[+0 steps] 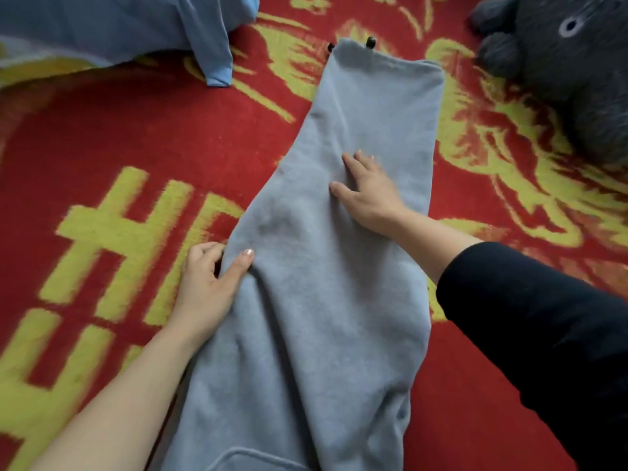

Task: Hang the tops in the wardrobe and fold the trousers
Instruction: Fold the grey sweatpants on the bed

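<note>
- Blue garment (pixel 112 25): thin, smooth cloth, crumpled at the far left, apart from the work.
- Red pile cover (pixel 85 130): fuzzy, with a yellow pattern; whether it is a rug or a blanket cannot be told.
- Left hand (pixel 207 280): its grip is clamped on the trousers' left edge, thumb on top and fingers curled beneath.
- Grey trousers (pixel 306 317): soft fleece, lying flat, leg on leg. The long axis runs away from the person and leans slightly right. Black cord ends (pixel 370 42) mark the far end and a patch pocket (pixel 258 460) the near end. A lengthwise fold would likely carry the far end toward the person.
- Right hand (pixel 367 195): nearer that far end, fingers spread flat, pressing the cloth and holding nothing.
- Grey plush toy (pixel 571 73): at the far right, clear of the trousers.
</note>
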`<control>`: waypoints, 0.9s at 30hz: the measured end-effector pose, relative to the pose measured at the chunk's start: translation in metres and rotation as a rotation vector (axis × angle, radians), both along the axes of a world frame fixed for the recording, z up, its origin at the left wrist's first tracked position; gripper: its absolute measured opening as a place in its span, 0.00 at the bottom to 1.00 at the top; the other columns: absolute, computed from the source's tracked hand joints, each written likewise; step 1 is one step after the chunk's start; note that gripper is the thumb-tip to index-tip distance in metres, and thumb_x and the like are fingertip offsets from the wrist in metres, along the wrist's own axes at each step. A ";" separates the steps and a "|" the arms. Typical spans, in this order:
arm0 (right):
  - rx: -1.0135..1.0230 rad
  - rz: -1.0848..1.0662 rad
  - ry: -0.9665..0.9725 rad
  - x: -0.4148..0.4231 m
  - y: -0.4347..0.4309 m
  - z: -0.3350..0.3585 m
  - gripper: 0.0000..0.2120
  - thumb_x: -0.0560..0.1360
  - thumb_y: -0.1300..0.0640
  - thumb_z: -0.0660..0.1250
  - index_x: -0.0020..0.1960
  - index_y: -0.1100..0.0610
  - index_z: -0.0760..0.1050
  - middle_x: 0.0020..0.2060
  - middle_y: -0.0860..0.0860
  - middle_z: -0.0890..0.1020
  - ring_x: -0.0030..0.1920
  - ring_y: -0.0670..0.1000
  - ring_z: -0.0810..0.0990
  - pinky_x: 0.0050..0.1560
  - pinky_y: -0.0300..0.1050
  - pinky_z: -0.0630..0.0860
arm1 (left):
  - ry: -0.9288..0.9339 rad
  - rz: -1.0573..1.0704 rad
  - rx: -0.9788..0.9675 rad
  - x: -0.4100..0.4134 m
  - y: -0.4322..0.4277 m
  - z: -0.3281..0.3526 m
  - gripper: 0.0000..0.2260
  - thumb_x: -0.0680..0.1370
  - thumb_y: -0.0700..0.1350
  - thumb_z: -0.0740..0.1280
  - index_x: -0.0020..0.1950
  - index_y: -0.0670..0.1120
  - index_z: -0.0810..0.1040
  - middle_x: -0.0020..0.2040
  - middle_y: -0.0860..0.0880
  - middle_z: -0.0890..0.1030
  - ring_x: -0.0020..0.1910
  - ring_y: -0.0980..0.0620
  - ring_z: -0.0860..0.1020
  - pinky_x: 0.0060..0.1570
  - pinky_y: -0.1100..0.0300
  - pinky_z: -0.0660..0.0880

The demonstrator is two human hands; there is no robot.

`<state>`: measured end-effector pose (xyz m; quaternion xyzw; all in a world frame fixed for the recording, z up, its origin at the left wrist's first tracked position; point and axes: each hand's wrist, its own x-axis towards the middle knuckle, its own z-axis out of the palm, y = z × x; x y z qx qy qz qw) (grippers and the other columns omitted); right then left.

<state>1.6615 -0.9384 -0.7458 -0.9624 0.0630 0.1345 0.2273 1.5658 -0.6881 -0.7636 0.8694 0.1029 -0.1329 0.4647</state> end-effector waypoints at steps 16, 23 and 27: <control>-0.001 -0.488 -0.059 -0.293 0.063 0.049 0.32 0.73 0.43 0.68 0.73 0.51 0.63 0.72 0.53 0.62 0.72 0.55 0.58 0.68 0.55 0.57 | 0.149 0.052 -0.017 -0.177 0.066 0.031 0.10 0.72 0.50 0.73 0.49 0.48 0.76 0.49 0.47 0.81 0.50 0.46 0.79 0.54 0.48 0.75; 0.181 -0.845 0.143 -0.416 0.137 0.044 0.25 0.72 0.43 0.70 0.59 0.59 0.69 0.57 0.56 0.70 0.62 0.58 0.68 0.61 0.53 0.65 | 0.105 0.019 0.215 -0.261 0.103 0.050 0.14 0.73 0.52 0.72 0.50 0.43 0.78 0.48 0.45 0.80 0.49 0.46 0.78 0.46 0.58 0.69; 0.167 -0.759 0.318 -0.451 0.166 0.039 0.19 0.75 0.41 0.64 0.52 0.57 0.72 0.57 0.53 0.69 0.62 0.55 0.66 0.61 0.53 0.65 | 0.161 -0.070 0.305 -0.284 0.114 0.053 0.17 0.74 0.53 0.70 0.54 0.41 0.78 0.52 0.43 0.79 0.53 0.43 0.76 0.49 0.55 0.69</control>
